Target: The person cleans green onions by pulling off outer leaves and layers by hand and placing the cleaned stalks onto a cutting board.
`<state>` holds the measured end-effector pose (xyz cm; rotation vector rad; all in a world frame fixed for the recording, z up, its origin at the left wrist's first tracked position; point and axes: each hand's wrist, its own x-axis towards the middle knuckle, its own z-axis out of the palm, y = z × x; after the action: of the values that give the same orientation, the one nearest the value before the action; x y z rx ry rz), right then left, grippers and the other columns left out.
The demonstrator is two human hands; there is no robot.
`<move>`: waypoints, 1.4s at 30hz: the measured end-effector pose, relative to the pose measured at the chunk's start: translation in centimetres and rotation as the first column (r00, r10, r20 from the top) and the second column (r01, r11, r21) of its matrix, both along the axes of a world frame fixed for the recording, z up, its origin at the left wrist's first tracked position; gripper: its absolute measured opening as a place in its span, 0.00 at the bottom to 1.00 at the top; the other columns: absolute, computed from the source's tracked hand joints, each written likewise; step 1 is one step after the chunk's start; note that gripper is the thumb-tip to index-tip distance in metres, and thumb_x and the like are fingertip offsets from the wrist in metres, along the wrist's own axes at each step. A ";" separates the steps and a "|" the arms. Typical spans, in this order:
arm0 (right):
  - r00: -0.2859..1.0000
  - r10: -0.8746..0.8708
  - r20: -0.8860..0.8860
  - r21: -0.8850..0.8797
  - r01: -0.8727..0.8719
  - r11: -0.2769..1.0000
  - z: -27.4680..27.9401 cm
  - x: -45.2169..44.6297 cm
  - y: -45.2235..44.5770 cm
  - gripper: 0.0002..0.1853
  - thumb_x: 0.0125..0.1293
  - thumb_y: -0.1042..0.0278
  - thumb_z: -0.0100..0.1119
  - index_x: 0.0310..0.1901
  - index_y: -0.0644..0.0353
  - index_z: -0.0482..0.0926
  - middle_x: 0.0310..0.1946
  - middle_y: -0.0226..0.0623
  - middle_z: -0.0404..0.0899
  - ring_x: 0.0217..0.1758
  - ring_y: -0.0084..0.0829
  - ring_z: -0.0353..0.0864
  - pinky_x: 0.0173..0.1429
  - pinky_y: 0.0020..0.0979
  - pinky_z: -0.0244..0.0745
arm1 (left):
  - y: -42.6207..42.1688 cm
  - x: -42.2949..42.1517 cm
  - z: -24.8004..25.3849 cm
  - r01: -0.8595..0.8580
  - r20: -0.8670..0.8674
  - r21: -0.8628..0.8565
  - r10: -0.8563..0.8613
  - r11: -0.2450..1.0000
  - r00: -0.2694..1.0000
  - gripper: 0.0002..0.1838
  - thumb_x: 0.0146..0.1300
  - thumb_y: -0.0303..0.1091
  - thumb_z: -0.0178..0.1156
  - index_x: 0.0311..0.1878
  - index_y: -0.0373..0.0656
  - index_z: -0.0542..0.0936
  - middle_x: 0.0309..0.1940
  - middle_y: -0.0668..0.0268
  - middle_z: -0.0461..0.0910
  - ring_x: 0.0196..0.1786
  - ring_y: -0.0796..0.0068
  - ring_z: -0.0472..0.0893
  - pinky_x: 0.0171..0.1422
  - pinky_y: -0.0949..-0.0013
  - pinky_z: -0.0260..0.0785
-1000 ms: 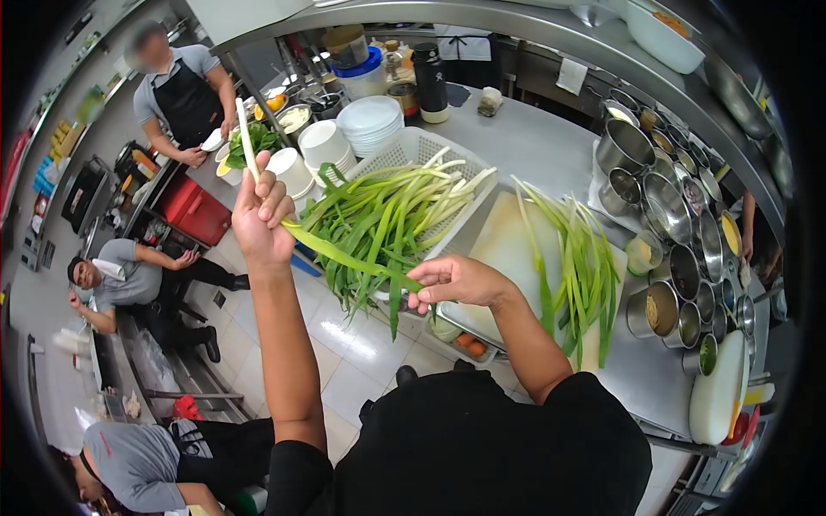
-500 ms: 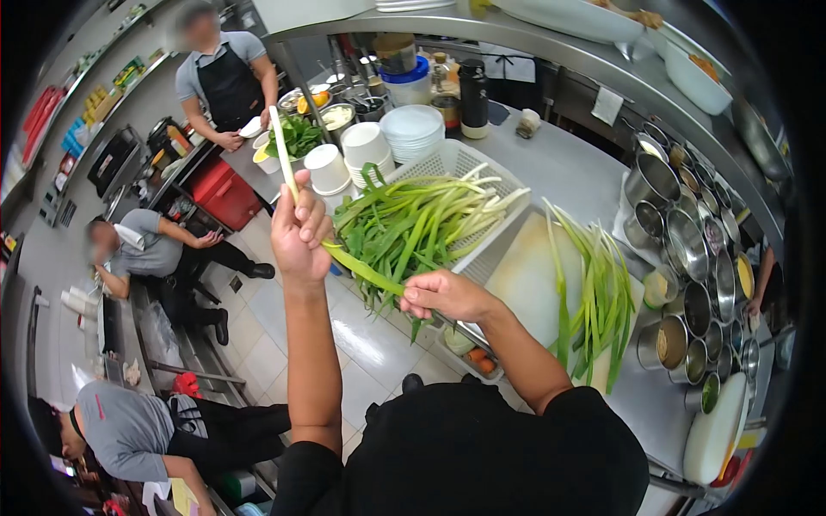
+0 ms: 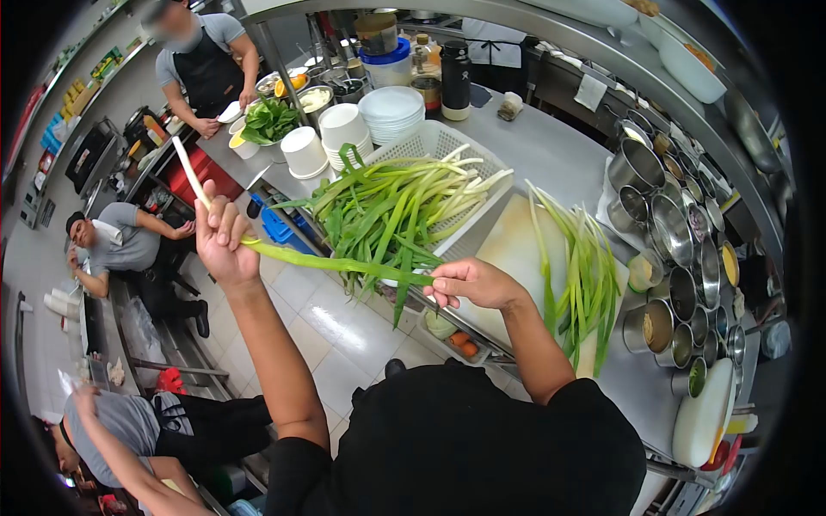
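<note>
A single long green onion (image 3: 335, 264) stretches between my two hands above the floor side of the counter. My left hand (image 3: 227, 241) is closed around its pale stem, and the white end sticks up past the fingers. At the other end, my right hand (image 3: 473, 284) pinches the green leaf tip. Behind it, a pile of green onions (image 3: 387, 202) fills a white perforated basket (image 3: 492, 172), with leaves hanging over the near edge. More green onions (image 3: 581, 275) lie on a white cutting board (image 3: 516, 236) to the right of my right hand.
Stacked white bowls (image 3: 344, 129), plates (image 3: 391, 107) and a black bottle (image 3: 455, 82) stand behind the basket. Many metal pots (image 3: 667, 228) crowd the right side. A metal shelf (image 3: 551, 26) runs overhead. Several people, one a person in an apron (image 3: 206, 73), are at the left.
My hands have moved apart, the left hand leftward and the right slightly rightward, drawing the green onion out straighter. The view has shifted a little. A person's forearm at bottom left has risen.
</note>
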<state>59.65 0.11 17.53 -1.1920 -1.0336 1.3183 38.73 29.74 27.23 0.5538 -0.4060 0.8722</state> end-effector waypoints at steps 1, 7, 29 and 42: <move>1.000 -0.010 0.001 -0.004 0.010 1.000 0.0 0.0 -0.1 0.13 0.71 0.64 0.50 0.43 0.67 0.79 0.27 0.26 0.78 0.27 0.15 0.71 0.35 0.18 0.68 | 0.0 0.1 -0.1 0.011 0.004 0.004 -0.011 1.000 1.000 0.21 0.76 0.38 0.38 0.57 0.27 0.67 0.24 0.69 0.62 0.19 0.85 0.60 0.17 0.82 0.55; 0.999 -0.015 0.041 0.054 0.013 0.998 -0.7 0.2 -0.2 0.13 0.72 0.66 0.49 0.43 0.67 0.79 0.26 0.27 0.78 0.27 0.15 0.70 0.35 0.18 0.69 | -0.2 1.1 0.2 0.025 0.014 0.008 -0.025 1.000 1.000 0.21 0.76 0.38 0.38 0.57 0.26 0.67 0.24 0.69 0.63 0.19 0.86 0.60 0.18 0.82 0.55; 0.997 -0.082 0.010 -0.024 0.082 0.996 -2.5 -1.0 2.5 0.13 0.69 0.63 0.55 0.42 0.67 0.76 0.29 0.29 0.78 0.31 0.18 0.75 0.38 0.22 0.72 | -1.1 2.4 0.2 0.045 -0.053 0.022 -0.044 0.999 0.998 0.21 0.76 0.39 0.37 0.57 0.28 0.67 0.25 0.70 0.64 0.19 0.87 0.61 0.18 0.82 0.55; 0.914 -0.234 0.331 0.251 0.154 0.956 -4.1 -2.9 3.4 0.12 0.69 0.64 0.54 0.43 0.65 0.77 0.32 0.26 0.75 0.37 0.18 0.71 0.42 0.24 0.68 | -1.6 -1.4 0.2 -0.199 -0.123 0.074 0.207 0.977 0.971 0.22 0.76 0.41 0.39 0.57 0.30 0.67 0.24 0.74 0.63 0.18 0.89 0.60 0.15 0.84 0.53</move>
<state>56.80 3.50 13.44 -1.3544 -1.2472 0.8215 37.36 28.10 27.44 0.7137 -0.2599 1.0160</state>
